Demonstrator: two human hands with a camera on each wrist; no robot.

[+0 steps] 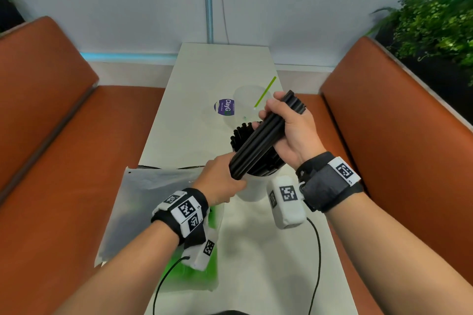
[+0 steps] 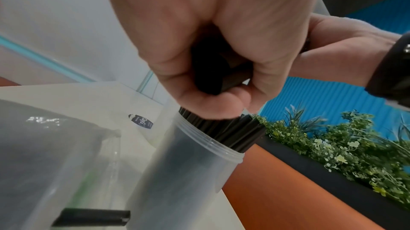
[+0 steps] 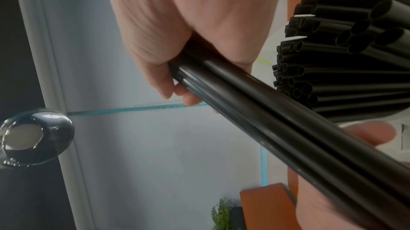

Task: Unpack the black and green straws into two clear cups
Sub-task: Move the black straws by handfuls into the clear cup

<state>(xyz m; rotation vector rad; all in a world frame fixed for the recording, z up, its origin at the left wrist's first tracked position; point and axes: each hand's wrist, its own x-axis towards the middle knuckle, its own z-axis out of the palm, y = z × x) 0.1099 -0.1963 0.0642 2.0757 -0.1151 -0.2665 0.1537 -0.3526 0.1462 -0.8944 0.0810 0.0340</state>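
Note:
A bundle of black straws [image 1: 263, 138] [image 3: 277, 116] lies slanted in the air above the near clear cup [image 1: 252, 188] [image 2: 188, 172]. My right hand [image 1: 286, 130] grips the bundle's upper end. My left hand [image 1: 220, 179] [image 2: 206, 44] grips its lower end by the cup's rim. The cup stands packed with several black straws [image 1: 239, 135] [image 3: 332, 69]. Further back a second clear cup [image 1: 247, 102] holds a single green straw [image 1: 266, 91].
A clear plastic bag [image 1: 153, 202] [image 2: 44, 146] lies on the white table [image 1: 268, 250] at the near left, with green straws [image 1: 194, 271] inside and a black straw [image 2: 93, 217] beside it. A purple sticker [image 1: 224, 107] marks the table. Orange benches [image 1: 64, 148] flank both sides.

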